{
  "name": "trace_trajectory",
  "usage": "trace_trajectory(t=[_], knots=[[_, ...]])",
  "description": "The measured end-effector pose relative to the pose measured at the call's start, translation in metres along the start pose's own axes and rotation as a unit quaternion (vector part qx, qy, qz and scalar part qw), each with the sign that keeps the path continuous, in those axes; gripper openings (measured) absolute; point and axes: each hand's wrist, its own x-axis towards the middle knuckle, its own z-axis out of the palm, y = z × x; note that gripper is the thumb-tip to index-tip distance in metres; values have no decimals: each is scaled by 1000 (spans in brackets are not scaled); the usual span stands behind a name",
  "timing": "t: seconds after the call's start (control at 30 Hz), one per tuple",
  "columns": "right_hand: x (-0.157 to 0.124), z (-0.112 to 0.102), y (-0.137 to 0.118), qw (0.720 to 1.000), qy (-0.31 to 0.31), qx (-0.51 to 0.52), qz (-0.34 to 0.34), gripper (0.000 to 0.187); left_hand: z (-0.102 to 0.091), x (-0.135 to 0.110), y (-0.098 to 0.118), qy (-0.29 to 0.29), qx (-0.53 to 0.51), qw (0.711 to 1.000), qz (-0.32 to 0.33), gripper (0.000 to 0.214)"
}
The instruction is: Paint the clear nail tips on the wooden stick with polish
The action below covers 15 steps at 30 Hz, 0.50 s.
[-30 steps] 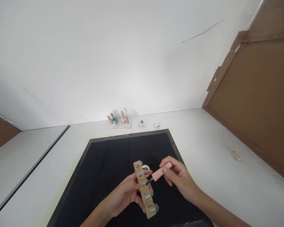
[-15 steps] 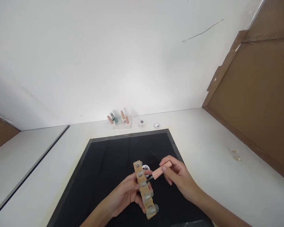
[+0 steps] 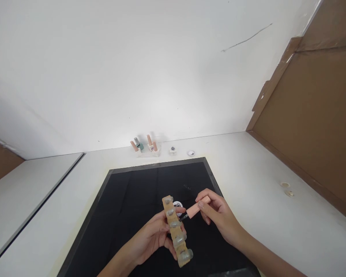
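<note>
My left hand (image 3: 154,236) grips a tan nail display stand (image 3: 172,217) from its left side, tilted over the black mat. Several clear false nails (image 3: 179,239) sit along the stand in a row. Between the fingers of my right hand (image 3: 217,211) is a peach-capped nail polish brush (image 3: 194,210). Its dark bristle tip points down and left, at or very close to the right edge of the middle nail; whether it touches I cannot tell. Partly hidden behind the stand lies a small round white dish (image 3: 178,207) with dark bits in it.
The black mat (image 3: 138,200) with grey taped edges covers the middle of the white table (image 3: 253,173). Along the wall stand several nail polish bottles (image 3: 155,148) in a clear holder, a small jar (image 3: 172,151) and a white dish (image 3: 191,153). Two small round pieces (image 3: 285,184) lie far right.
The brush in my right hand has shifted slightly right, its tip moving from over the middle nail to that nail's right edge. My left hand and the stand are almost still.
</note>
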Motion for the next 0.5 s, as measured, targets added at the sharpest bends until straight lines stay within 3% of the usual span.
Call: trace_trajectory(t=[0.3, 0.5], knots=[[-1, 1, -1, 1000, 11, 14, -7, 33, 0, -1, 0, 2, 17, 1000, 2, 43], [-2, -1, 3, 999, -42, 14, -12, 26, 3, 2, 0, 9, 29, 999, -11, 38]])
